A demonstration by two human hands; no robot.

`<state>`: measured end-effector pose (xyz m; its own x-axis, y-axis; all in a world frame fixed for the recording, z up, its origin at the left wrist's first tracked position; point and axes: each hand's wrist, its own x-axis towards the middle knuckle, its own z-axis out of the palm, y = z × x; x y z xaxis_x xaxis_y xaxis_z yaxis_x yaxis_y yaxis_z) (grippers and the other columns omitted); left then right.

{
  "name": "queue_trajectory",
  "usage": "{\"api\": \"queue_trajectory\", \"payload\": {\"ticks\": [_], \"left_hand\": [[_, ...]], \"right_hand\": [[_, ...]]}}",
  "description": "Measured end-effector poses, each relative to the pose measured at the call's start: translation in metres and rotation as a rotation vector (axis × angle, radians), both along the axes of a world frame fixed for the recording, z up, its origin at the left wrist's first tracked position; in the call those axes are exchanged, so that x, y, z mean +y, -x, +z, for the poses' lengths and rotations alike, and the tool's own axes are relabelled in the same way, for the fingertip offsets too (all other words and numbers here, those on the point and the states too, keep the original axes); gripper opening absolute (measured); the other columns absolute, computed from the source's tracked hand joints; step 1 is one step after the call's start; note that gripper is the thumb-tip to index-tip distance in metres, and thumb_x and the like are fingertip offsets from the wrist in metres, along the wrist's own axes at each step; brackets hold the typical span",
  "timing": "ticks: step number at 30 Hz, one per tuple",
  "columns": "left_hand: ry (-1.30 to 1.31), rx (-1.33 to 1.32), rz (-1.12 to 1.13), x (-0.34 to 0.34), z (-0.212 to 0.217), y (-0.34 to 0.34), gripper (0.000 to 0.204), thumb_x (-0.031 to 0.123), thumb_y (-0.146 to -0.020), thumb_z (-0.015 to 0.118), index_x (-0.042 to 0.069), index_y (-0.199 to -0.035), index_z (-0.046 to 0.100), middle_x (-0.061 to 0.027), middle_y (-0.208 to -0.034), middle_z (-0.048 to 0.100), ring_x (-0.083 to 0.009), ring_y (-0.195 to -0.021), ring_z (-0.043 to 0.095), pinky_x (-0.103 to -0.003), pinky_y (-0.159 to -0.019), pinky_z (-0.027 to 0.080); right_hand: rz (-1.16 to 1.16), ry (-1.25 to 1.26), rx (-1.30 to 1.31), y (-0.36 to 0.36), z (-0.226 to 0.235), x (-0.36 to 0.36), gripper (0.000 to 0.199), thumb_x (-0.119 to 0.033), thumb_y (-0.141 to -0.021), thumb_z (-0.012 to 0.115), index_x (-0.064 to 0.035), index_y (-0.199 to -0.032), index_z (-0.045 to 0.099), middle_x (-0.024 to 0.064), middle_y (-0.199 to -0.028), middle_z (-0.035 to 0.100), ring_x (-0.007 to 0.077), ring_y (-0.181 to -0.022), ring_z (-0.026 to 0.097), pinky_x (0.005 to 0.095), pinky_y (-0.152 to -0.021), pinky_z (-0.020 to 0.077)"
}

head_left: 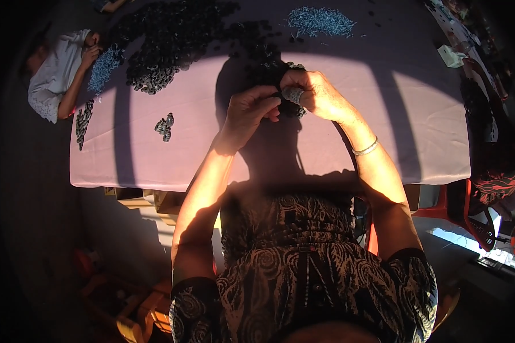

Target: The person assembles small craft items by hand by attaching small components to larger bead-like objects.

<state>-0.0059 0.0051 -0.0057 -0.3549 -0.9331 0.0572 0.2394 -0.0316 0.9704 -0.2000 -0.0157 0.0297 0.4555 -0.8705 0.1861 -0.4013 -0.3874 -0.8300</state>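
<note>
Black piece between fingers, long axis unclear

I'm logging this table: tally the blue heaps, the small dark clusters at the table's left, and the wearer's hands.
Blue heaps: 2
Small dark clusters: 2
Left hand and right hand: 2
Total: 6

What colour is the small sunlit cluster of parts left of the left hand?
The small cluster looks black to dark grey; the head view shows it best.
</note>
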Motion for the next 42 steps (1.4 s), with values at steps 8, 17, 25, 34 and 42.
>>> {"api": "queue_trajectory", "payload": {"ticks": [8, 17, 25, 34, 42], "left_hand": [[0.041, 0.017, 0.075, 0.002, -0.007, 0.005, 0.014, 0.0, -0.087, 0.063, -0.003, -0.1, 0.064, -0.0065, -0.078, 0.062, -0.011, -0.066, 0.061, -0.024, -0.058, 0.054], [0.178, -0.087, 0.194, 0.005, -0.011, 0.009, 0.017, -0.002, -0.087, 0.063, -0.003, -0.103, 0.064, -0.0038, -0.086, 0.059, -0.0099, -0.067, 0.061, -0.026, -0.06, 0.056], [0.143, -0.002, 0.217, 0.0, -0.011, 0.007, 0.01, -0.001, -0.087, 0.062, -0.003, -0.097, 0.064, -0.0044, -0.085, 0.059, -0.0106, -0.065, 0.061, -0.023, -0.057, 0.055], [0.101, 0.087, 0.133, 0.004, 0.002, 0.007, 0.019, 0.001, -0.087, 0.063, 0.002, -0.106, 0.063, -0.0043, -0.08, 0.062, -0.0091, -0.068, 0.059, -0.02, -0.055, 0.046], [0.29, 0.229, 0.145, 0.016, 0.015, 0.018, 0.018, -0.002, -0.084, 0.065, 0.001, -0.102, 0.065, -0.0032, -0.115, 0.049, -0.0127, -0.104, 0.053, -0.026, -0.089, 0.046]], "right_hand": [[-0.025, 0.131, 0.058, -0.006, 0.003, 0.006, 0.008, -0.001, -0.079, 0.06, -0.0006, -0.087, 0.059, 0.0108, -0.072, 0.058, 0.0234, -0.067, 0.056, 0.0352, -0.061, 0.0446], [-0.034, 0.218, 0.106, -0.011, 0.005, 0.008, 0.013, 0.003, -0.078, 0.061, -0.0031, -0.089, 0.059, 0.0109, -0.073, 0.057, 0.0248, -0.067, 0.056, 0.0343, -0.062, 0.045], [-0.075, 0.191, 0.118, -0.017, 0.004, 0.007, 0.014, 0.002, -0.08, 0.058, -0.0042, -0.092, 0.058, 0.0128, -0.071, 0.056, 0.022, -0.066, 0.054, 0.0334, -0.061, 0.0449], [-0.018, -0.402, -0.407, 0.001, 0.008, 0.008, 0.028, -0.026, -0.096, 0.051, -0.0002, -0.088, 0.06, 0.0021, -0.066, 0.049, 0.0074, -0.049, 0.043, 0.0215, -0.039, 0.0354], [0.371, -0.791, -0.698, -0.004, -0.017, 0.012, 0.048, -0.049, -0.094, 0.047, -0.0024, -0.084, 0.054, -0.0051, -0.061, 0.035, 0.0042, -0.051, 0.03, 0.0188, -0.041, 0.0218]]}}
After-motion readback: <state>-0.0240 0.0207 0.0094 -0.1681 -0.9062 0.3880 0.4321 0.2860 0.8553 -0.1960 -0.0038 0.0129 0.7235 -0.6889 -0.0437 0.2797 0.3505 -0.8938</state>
